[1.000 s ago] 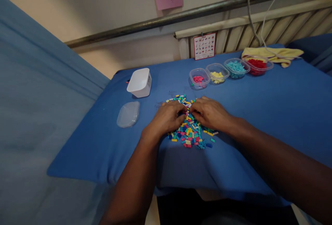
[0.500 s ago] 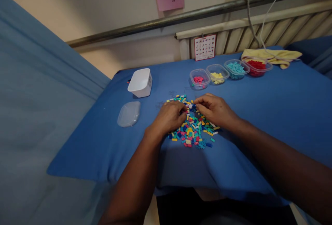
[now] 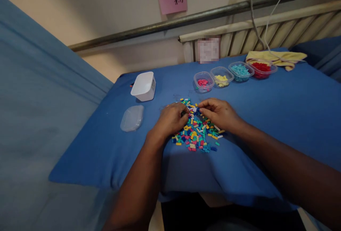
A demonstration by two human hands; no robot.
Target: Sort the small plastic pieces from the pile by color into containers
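Observation:
A loose pile of small toy building bricks (image 3: 195,131), in pink, yellow, green, blue, white and cream, lies on the blue cloth. Over the pile's left side rests my left hand (image 3: 172,118), fingers curled down among the bricks; whatever they grip is hidden. From the right, my right hand (image 3: 220,114) reaches to the pile's upper part. Its thumb and fingertips are drawn close together beside blue and white bricks, and I cannot make out what is between them. A small gap with bricks in it separates the two hands.
Behind the pile stand clear tubs of pink bricks (image 3: 203,82), yellow bricks (image 3: 221,80), light-blue bricks (image 3: 240,71) and red bricks (image 3: 261,69). A yellow cloth (image 3: 282,57) lies beyond. At left are a white box (image 3: 144,86) and a clear lid (image 3: 132,118).
My left hand has drawn slightly left, widening the gap to my right hand and uncovering more bricks. My right hand stays nearly in place. The whole view has shifted a little.

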